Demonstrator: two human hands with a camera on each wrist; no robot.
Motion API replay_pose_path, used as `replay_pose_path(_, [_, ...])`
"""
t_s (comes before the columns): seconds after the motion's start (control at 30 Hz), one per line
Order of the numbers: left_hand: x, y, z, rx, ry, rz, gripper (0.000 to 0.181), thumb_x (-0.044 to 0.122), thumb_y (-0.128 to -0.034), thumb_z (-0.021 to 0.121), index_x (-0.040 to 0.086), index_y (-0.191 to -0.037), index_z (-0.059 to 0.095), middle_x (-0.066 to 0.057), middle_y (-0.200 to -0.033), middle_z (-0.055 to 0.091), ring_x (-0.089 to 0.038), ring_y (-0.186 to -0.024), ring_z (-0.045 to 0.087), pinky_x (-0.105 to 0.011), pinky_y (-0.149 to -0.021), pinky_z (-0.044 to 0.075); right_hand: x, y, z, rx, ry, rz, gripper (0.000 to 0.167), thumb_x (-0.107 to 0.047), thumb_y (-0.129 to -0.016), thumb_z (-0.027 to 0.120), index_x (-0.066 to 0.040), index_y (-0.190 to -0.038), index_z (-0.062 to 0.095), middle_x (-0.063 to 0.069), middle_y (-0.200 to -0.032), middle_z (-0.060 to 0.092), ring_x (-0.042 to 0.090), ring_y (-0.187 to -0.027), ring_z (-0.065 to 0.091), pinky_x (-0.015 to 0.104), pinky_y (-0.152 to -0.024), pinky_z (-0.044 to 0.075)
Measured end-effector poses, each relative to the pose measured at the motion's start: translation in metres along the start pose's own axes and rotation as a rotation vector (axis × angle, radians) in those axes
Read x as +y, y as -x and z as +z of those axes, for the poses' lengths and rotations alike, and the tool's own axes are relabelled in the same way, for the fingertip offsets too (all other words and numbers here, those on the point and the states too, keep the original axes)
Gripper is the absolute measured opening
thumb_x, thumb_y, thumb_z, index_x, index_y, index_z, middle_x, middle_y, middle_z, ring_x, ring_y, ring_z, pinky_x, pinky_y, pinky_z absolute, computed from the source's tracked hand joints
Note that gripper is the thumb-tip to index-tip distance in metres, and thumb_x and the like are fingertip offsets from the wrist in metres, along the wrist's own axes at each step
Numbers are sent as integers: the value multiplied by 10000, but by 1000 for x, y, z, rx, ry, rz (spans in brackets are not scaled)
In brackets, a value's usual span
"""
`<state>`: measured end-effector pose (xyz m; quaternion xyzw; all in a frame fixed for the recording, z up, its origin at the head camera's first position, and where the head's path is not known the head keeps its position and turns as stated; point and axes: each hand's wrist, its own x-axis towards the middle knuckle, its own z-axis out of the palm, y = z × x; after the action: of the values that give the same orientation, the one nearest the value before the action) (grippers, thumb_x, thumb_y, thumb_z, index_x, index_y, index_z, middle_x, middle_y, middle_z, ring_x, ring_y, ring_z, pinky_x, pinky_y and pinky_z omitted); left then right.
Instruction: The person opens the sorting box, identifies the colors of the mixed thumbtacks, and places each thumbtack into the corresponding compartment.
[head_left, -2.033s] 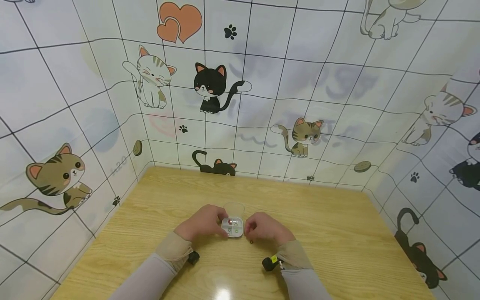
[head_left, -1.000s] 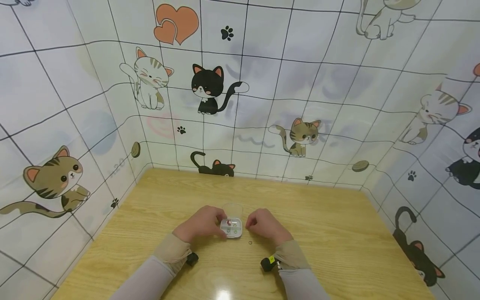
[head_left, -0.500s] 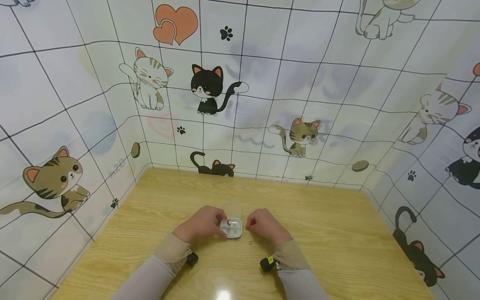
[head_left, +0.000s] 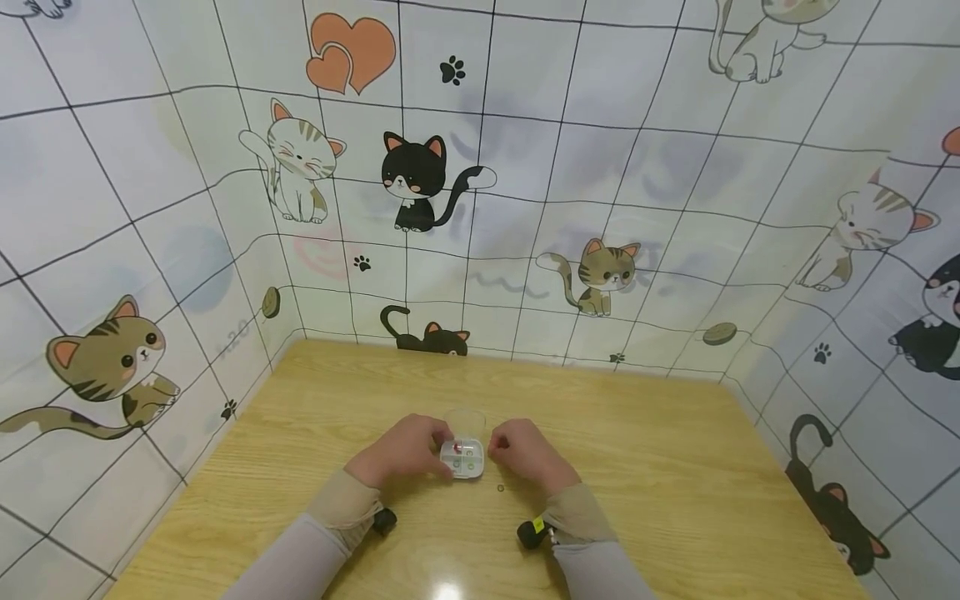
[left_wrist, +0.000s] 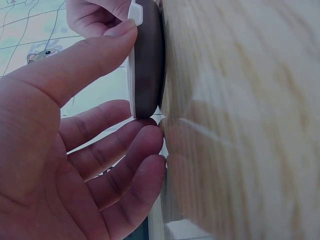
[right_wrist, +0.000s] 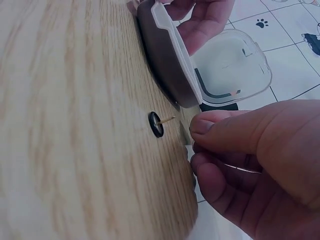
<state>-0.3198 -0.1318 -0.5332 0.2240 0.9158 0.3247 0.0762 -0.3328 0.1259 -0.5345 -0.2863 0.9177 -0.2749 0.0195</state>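
Note:
A small pill box [head_left: 463, 477], white inside with a dark outer shell, lies on the table with its compartments uncovered. Small ring-like pieces and a red bit sit inside. My left hand [head_left: 405, 446] grips the box's left side, thumb on the rim [left_wrist: 132, 75] and forefinger against the opposite edge. Just right of the box, my right hand [head_left: 528, 454] has thumb and forefinger brought together; whether they pinch something tiny is hidden. Below that hand lies a small dark ring with a thin post, like a stud earring [right_wrist: 152, 127], touched by neither hand.
The box's clear lid [head_left: 467, 423] stands folded back behind it. Wood-grain table [head_left: 637, 467] surrounds both hands. Cat-print cloth [head_left: 510, 167] rises along the table's back and sides. Each wrist carries a small black camera [head_left: 531, 534].
My right hand has shifted slightly up and away from the earring, which now shows fully, then a little left toward the box. The left hand keeps its grip on the box.

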Motion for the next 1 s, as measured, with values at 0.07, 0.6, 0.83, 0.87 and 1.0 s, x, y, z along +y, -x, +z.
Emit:
replay_pose_path(0.07, [1, 0, -1, -1, -4, -2, 444, 305, -725, 974, 152, -1092, 775, 57, -967, 718, -140, -878, 584, -355, -849, 494, 0, 0, 0, 5, -9, 9, 197, -20, -923, 720, -143, -771, 737, -65, -785, 678, 78, -756, 557, 285, -746, 493])
replay_pose_path(0.6, [2, 0, 0, -2, -12, -4, 471, 315, -727, 976, 141, -1115, 775, 55, -974, 720, -133, -891, 593, -357, -872, 503, 8, -1, -1, 20, -119, 128, 132, -50, -960, 705, -121, -856, 743, -36, -836, 680, 108, -804, 571, 301, -768, 494])
replay_pose_path(0.83, [2, 0, 0, -8, -16, -12, 477, 312, -728, 975, 150, -1130, 777, 64, -983, 719, -125, -897, 594, -339, -871, 504, 14, -2, 2, 90, -199, 202, 126, -75, -992, 673, -103, -906, 762, -22, -848, 674, 122, -813, 565, 317, -789, 483])
replay_pose_path(0.87, [2, 0, 1, -8, -15, -11, 479, 310, -727, 975, 145, -1131, 777, 61, -982, 719, -127, -896, 592, -343, -870, 502, 14, -2, 2, 98, -213, 218, 130, -82, -999, 669, -103, -907, 758, -22, -838, 665, 122, -806, 561, 314, -786, 477])
replay_pose_path(1.0, [2, 0, 0, -3, -10, -6, 485, 306, -723, 977, 132, -1129, 777, 50, -979, 721, -136, -892, 591, -355, -870, 500, 15, -3, 4, 134, -324, 284, 139, -83, -1023, 649, -58, -928, 747, 13, -791, 647, 132, -746, 566, 303, -738, 481])
